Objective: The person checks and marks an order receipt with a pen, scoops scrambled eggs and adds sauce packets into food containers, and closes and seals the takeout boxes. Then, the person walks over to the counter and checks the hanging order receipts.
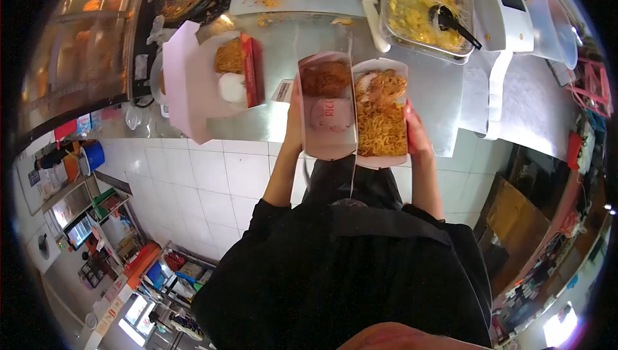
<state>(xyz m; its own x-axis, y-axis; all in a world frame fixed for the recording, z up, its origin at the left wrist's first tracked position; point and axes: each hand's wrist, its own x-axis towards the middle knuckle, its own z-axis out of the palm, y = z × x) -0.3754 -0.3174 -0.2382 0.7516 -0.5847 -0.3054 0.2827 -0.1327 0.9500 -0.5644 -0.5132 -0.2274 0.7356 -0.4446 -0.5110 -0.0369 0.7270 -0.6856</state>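
Our left hand holds the outer side of a long white cardboard box, its fingers too hidden to tell how far they curl; our right hand is half open, cupped round the outer wall of a second pale cardboard box. Both open boxes sit side by side between our hands, at the near edge of the shiny steel counter. We do well to press inward evenly and lightly, since thin walls may buckle, and to keep both level so that the golden fried chicken and loose yellow noodles stay below the right-hand rim. On our left side, the brown fried chicken and round white wrapped packet could slide if we tip them.
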